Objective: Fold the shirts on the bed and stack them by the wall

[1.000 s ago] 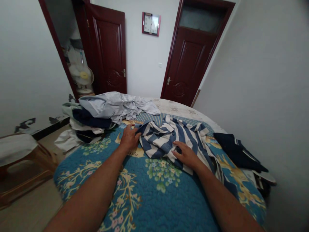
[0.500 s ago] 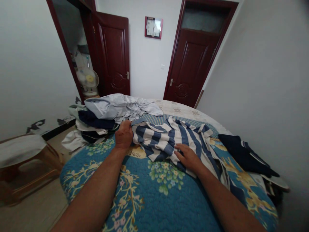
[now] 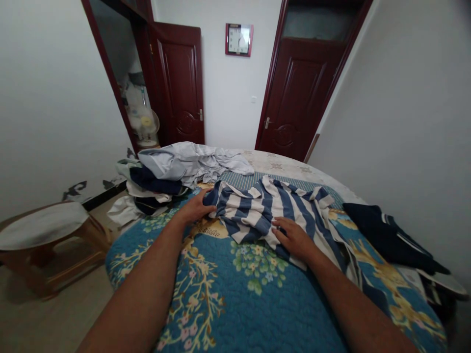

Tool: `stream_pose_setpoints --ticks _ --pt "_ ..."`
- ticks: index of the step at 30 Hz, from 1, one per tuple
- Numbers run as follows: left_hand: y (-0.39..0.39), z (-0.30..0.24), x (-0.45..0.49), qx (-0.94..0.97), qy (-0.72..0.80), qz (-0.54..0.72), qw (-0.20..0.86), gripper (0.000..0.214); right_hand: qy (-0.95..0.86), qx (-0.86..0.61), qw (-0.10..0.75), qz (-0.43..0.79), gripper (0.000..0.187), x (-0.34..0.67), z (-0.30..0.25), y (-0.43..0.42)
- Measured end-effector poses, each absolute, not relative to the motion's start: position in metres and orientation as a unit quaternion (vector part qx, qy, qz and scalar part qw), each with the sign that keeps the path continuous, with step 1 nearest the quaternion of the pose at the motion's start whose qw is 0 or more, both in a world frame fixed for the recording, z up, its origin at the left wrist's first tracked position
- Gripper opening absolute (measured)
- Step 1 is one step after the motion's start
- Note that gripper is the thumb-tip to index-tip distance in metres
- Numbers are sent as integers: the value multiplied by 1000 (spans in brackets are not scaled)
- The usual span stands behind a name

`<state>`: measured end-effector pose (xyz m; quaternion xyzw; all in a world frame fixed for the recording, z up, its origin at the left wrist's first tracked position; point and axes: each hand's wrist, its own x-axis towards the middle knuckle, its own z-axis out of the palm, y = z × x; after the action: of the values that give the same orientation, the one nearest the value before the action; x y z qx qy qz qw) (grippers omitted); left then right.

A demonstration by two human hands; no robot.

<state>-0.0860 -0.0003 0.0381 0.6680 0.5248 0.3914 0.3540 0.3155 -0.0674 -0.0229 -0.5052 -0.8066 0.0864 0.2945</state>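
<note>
A crumpled blue-and-white striped shirt (image 3: pixel 246 208) lies spread across the floral quilted cover. At its left end is my left hand (image 3: pixel 195 207), its thumb and fingers apart, touching the blue edge of the cloth without a closed grip. My right hand (image 3: pixel 294 236) rests on the lower middle of the shirt, palm down, fingers spread and slightly bent. The shirt's right part trails toward me beside my right forearm, which partly hides it.
A heap of light and dark clothes (image 3: pixel 165 171) lies at the back left. Folded dark clothing (image 3: pixel 390 240) sits at the right edge. A wooden stool (image 3: pixel 44 230) stands left of the covered table (image 3: pixel 257 318). Two dark red doors are behind.
My left hand has opened from a closed grip on the shirt's left end, which now lies lower and more bunched. My right hand stays on the cloth. The view has shifted slightly.
</note>
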Motion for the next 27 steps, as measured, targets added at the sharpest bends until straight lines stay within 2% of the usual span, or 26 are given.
stream_pose_setpoints --ticks 3,4,8,11,17,20,27 --pt "-5 40 -88 678 560 355 316 46 -806 -507 291 88 38 315 -21 -68" --pt "-7 41 -89 686 556 345 318 42 -806 -509 290 88 38 315 -21 -69" --pt "-13 46 -93 745 437 338 375 58 -806 -506 293 90 36 314 -19 -69" --pt "-14 46 -90 765 404 371 338 54 -806 -505 293 91 36 314 -20 -69" --pt "-3 40 -79 717 492 468 158 52 -805 -508 293 94 34 316 -22 -68" --pt "-1 38 -79 686 548 470 88 52 -808 -504 291 93 35 317 -22 -67" --pt "-1 31 -87 619 698 352 80 65 -809 -496 304 86 35 317 -25 -66"
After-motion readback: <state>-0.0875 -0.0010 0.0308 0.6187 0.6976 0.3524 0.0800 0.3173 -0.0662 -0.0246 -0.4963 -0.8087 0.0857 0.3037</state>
